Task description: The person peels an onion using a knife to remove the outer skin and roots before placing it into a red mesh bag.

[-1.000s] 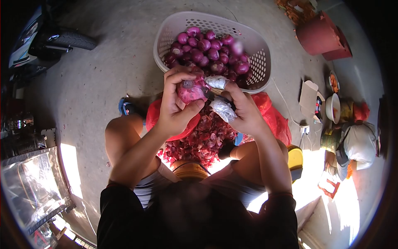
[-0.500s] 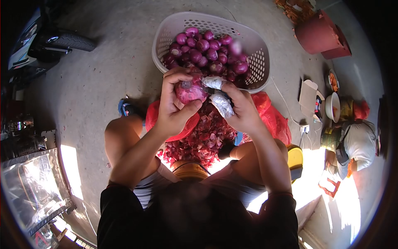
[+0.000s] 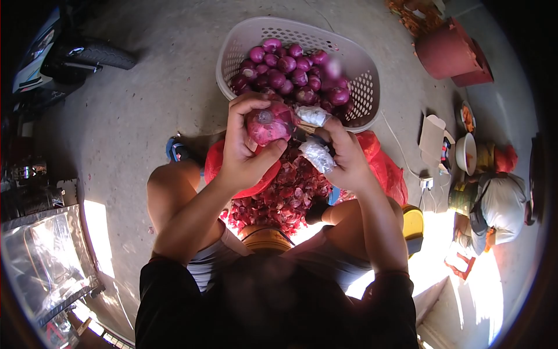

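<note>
I list, from my end of the feed: one purple onion (image 3: 269,123), held up in front of the near edge of a basket, its blunt end facing upward to my view. One left hand (image 3: 247,145), its fingers curled over the far and left sides of the onion and its thumb pressed on the near side, pinching it between them. One right hand (image 3: 343,154), just beside the onion, thumb and forefinger bearing silvery wrappings (image 3: 317,155) and standing a little apart; a dark patch lies between them, and I cannot tell whether they grip anything or touch the onion. One pale basket (image 3: 372,116) with pierced walls, holding a heap of purple onions (image 3: 286,64). One pile of loose onion skins (image 3: 290,192), below the hands and between the legs. One red net bag (image 3: 385,168), right of that pile. On the grey floor (image 3: 163,75) further off I enter: one motorbike wheel (image 3: 102,55), upper left; one reddish bucket (image 3: 446,49), upper right; one white bowl (image 3: 465,152) near an opened cardboard box (image 3: 432,135); and, beyond the bright patch at right, another person (image 3: 503,206) in a pale top, bent over.
</note>
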Demonstrator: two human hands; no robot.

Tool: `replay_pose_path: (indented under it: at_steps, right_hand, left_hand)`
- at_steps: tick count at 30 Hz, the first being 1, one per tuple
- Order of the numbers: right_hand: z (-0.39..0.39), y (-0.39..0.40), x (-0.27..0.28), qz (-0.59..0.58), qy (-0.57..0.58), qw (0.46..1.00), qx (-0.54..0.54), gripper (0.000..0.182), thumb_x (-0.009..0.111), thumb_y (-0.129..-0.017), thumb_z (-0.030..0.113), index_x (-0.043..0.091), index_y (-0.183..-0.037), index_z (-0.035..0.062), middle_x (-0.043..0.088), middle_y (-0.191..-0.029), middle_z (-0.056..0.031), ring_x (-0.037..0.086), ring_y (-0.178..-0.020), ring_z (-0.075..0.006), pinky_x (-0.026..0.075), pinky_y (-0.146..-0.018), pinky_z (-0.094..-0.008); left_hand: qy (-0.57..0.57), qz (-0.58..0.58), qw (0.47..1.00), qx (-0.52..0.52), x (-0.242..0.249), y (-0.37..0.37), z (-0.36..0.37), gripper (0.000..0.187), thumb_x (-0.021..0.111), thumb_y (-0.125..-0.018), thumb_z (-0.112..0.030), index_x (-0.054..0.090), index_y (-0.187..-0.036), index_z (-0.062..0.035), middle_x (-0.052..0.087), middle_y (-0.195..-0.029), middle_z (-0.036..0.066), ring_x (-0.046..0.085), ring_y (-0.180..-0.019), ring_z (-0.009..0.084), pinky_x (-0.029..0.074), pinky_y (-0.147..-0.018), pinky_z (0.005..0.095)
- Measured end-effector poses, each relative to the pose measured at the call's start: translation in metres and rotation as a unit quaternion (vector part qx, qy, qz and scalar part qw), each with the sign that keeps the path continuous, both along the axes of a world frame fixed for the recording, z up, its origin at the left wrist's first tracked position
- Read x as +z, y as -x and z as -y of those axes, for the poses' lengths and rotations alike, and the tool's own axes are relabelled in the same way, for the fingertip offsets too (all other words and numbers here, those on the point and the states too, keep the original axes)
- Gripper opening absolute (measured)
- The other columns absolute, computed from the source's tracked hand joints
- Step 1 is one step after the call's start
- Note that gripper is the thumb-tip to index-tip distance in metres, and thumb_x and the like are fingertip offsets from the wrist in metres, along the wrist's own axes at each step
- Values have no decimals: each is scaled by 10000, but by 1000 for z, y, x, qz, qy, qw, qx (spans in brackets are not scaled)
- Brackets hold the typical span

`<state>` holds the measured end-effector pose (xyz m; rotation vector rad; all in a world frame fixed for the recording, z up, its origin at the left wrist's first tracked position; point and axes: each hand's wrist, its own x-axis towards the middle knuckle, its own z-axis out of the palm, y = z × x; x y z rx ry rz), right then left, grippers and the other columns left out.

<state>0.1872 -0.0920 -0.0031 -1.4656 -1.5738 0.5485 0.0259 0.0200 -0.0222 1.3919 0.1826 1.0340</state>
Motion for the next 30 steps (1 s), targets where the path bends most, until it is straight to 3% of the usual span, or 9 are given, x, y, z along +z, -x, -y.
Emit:
replay_pose_path:
  at_steps: [6, 12, 19, 27, 30]
  right_hand:
    - [-1, 0, 1, 43, -16, 999, 13, 559, 689, -669, 53, 457, -1177, 61, 626, -945, -160, 634, -825, -335, 496, -686, -375]
    - [0, -1, 0, 46, -6, 999, 16, 557, 692, -663, 60, 462, -1171, 55, 624, -948, -162, 633, -818, -338, 499, -678, -383]
    - [-2, -1, -3, 44, -29, 998, 27, 575, 687, -655, 46, 455, -1182, 53, 621, -962, -170, 631, -815, -348, 500, -684, -394]
    - [-4, 7, -7, 38, -57, 998, -16, 483, 683, -672, 22, 512, -1123, 37, 614, -1009, -190, 626, -875, -353, 502, -739, -380]
    - [-7, 15, -9, 15, -58, 997, -45, 444, 670, -691, 12, 524, -1110, 29, 607, -1044, -196, 617, -920, -350, 495, -778, -376]
  left_hand:
    - [-70, -2, 998, 6, -1, -4, 0, 579, 637, -685, 65, 377, -1191, -44, 334, -1206, 106, 403, -1163, 207, 344, -985, 335]
    - [-14, 22, 1000, -16, -2, -5, 3, 593, 656, -676, 73, 381, -1190, -42, 351, -1197, 110, 405, -1182, 218, 344, -992, 337]
    - [-38, -8, 999, 9, -1, -4, 3, 594, 671, -663, 75, 404, -1181, -35, 348, -1183, 103, 408, -1169, 208, 351, -987, 327]
    - [-115, -64, 990, 55, -4, -1, -3, 587, 707, -636, 53, 448, -1156, -38, 342, -1139, 97, 419, -1110, 195, 364, -961, 314]
    - [-95, -31, 993, 62, -4, -3, -1, 571, 716, -630, 42, 455, -1130, -47, 344, -1127, 98, 411, -1109, 201, 364, -955, 315]
